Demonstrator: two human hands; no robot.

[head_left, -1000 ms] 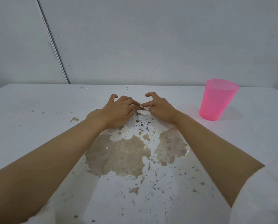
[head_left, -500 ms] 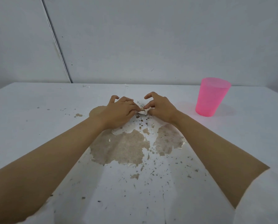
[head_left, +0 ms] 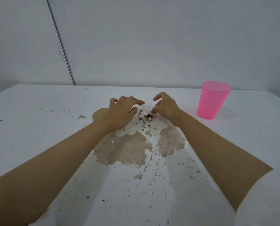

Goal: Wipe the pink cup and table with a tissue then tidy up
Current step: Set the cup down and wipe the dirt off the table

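Observation:
A crumpled white tissue [head_left: 146, 110] lies on the white table [head_left: 38, 124] between my hands, its lower edge stained brown. My right hand [head_left: 166, 106] pinches its right side with thumb and fingers. My left hand [head_left: 122, 110] rests palm down just left of it, fingertips reaching toward the tissue; contact is unclear. The translucent pink cup [head_left: 213, 99] stands upright at the far right, apart from both hands.
Large brown patches of peeled surface [head_left: 127, 149] and many dark specks spread across the table's middle toward me. A round brown patch [head_left: 98, 114] shows behind my left wrist. A grey wall [head_left: 152, 38] rises right behind the table's far edge.
The tissue has come up into a larger visible wad between my hands. My right hand has lifted slightly with it; my left hand's fingers have spread off it.

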